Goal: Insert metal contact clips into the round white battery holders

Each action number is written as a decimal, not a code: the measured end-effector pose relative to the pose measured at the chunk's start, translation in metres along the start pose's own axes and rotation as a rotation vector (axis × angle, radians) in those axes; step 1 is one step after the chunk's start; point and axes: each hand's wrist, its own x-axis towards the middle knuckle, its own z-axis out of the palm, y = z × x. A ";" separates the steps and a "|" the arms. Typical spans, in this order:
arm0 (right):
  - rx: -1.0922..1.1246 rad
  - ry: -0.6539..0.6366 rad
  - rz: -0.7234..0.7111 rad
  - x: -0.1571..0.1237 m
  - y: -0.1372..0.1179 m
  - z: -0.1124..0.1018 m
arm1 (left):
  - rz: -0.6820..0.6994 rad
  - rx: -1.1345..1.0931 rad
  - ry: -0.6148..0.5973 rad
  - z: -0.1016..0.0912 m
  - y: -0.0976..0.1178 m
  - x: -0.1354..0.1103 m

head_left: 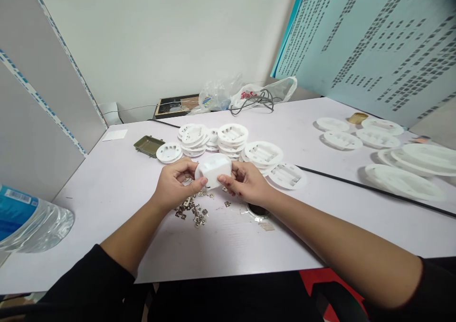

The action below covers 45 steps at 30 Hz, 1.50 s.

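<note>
My left hand (177,183) and my right hand (245,182) both grip one round white plastic disc (213,170), held tilted a little above the table. Left fingers curl around its left edge, right fingers pinch its right edge. Directly below lies a scatter of several small metal clips (194,209). Behind my hands stand stacks of the same white discs (231,139), their battery slots facing up.
A dark green tray (148,145) sits at the back left, a water bottle (28,220) lies at the near left edge. More white discs (377,139) lie at the right beyond a black cable (356,183). Plastic bags (245,96) and a small box stand by the wall.
</note>
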 end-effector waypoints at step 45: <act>0.442 0.064 0.362 0.007 -0.009 0.000 | -0.136 1.024 -0.276 -0.041 -0.023 0.015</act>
